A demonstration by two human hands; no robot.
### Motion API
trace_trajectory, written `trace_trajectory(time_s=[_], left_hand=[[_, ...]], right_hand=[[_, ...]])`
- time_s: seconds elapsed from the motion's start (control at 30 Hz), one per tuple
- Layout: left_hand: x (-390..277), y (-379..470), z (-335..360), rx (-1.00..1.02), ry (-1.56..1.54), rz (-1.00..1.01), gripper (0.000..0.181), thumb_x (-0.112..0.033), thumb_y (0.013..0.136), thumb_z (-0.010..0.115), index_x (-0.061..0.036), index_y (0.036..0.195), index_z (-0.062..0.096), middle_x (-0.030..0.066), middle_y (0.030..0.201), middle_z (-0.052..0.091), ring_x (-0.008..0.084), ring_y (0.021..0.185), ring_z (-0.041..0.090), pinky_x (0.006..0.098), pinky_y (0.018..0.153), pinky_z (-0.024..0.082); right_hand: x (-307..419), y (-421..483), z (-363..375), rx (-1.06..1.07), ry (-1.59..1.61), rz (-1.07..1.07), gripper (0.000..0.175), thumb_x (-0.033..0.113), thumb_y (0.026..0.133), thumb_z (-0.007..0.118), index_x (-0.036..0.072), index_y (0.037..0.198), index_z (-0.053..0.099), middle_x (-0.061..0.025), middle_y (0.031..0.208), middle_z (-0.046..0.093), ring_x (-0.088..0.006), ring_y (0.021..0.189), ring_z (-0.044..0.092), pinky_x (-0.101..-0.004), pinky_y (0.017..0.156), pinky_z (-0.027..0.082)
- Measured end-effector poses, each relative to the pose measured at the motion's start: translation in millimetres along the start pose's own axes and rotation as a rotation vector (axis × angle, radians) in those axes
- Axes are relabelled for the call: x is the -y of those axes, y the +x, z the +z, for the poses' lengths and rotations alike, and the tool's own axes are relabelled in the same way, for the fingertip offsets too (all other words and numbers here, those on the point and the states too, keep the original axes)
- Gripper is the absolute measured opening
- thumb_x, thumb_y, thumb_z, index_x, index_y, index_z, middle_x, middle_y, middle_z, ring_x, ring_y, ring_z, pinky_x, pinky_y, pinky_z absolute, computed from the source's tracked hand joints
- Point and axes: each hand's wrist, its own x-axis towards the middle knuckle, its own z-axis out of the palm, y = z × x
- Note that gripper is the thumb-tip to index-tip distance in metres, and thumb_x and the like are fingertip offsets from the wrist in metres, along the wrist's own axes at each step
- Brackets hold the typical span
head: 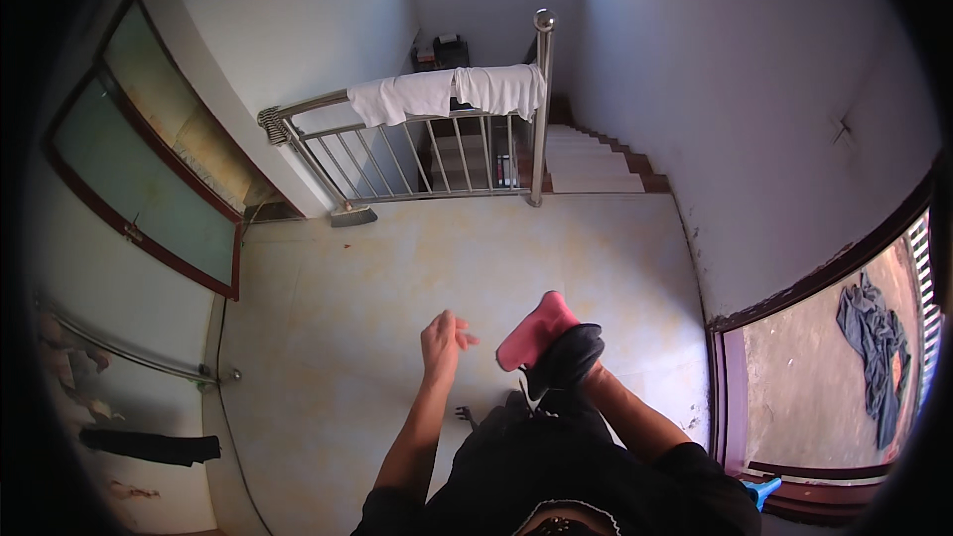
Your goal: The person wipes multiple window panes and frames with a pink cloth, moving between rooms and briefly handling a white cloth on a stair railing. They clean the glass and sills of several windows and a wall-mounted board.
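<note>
Over the tiled floor (417,268), my left hand (445,339) is raised with its fingers loosely apart and nothing in them. My right hand (593,374) is mostly hidden behind a soft pink and black cloth item (542,331); only the wrist side shows. That item hangs at the end of my right forearm, its pink part towards the left and its dark rounded part against the hand. Its exact kind is unclear. A thin pale strip (530,391) shows just below it, near my dark clothes.
Ahead, a metal railing (424,197) with white cloths (406,97) borders descending stairs (595,156). A broom head (354,217) touches the floor by its left post. An open framed glass door (149,179) stands left. To the right, a doorway shows dark crumpled clothing (875,357) on the ground outside.
</note>
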Motion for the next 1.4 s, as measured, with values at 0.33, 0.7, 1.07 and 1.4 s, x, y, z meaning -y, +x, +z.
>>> trace_trajectory(time_s=[0.33, 0.7, 1.07, 1.4], left_hand=[[-15.3, 282.5, 62.6, 0.04, -0.092, 0.01, 0.03, -0.028, 0.102, 0.061, 0.0, 0.092, 0.062, 0.0037, 0.066, 0.057, 0.0192, 0.062, 0.065, 0.0394, 0.076, 0.059], [-33.2, 549.1, 92.7, 0.083, -0.114, -0.29, 0.068, -0.051, 0.102, 0.055, 0.0028, 0.143, 0.045, 0.0211, 0.136, 0.059, 0.0329, 0.125, 0.058, 0.0471, 0.106, 0.045], [10.6, 844.2, 140.5, 0.011, -0.299, -0.285, 0.054, -0.039, 0.081, 0.085, -0.0196, 0.126, 0.061, -0.0024, 0.121, 0.066, 0.0113, 0.118, 0.057, 0.0366, 0.091, 0.034], [-148.9, 794.8, 223.8, 0.32, 0.581, 0.269, 0.036, -0.028, 0.1, 0.055, 0.0067, 0.109, 0.061, 0.026, 0.102, 0.069, 0.039, 0.094, 0.067, 0.0459, 0.084, 0.05]], right_hand=[[30.4, 164.9, -111.9, -0.167, 0.257, -0.125, 0.032, 0.022, 0.092, 0.07, 0.01, 0.09, 0.041, -0.0152, 0.076, 0.064, -0.0293, 0.071, 0.065, -0.0485, 0.07, 0.056], [31.6, 358.8, -236.7, -0.334, -0.124, 0.022, 0.028, 0.015, 0.084, 0.078, 0.008, 0.105, 0.061, -0.0021, 0.081, 0.066, -0.0126, 0.074, 0.062, -0.028, 0.068, 0.052], [72.3, 376.3, -203.6, -0.753, -0.824, -0.004, 0.028, 0.021, 0.084, 0.078, 0.006, 0.103, 0.063, -0.0002, 0.084, 0.065, -0.009, 0.077, 0.061, -0.0245, 0.068, 0.051], [52.8, 462.9, -180.2, -0.989, -0.795, -0.236, 0.031, 0.01, 0.076, 0.082, 0.005, 0.102, 0.066, 0.0025, 0.084, 0.067, -0.0068, 0.072, 0.062, -0.0194, 0.063, 0.051]])
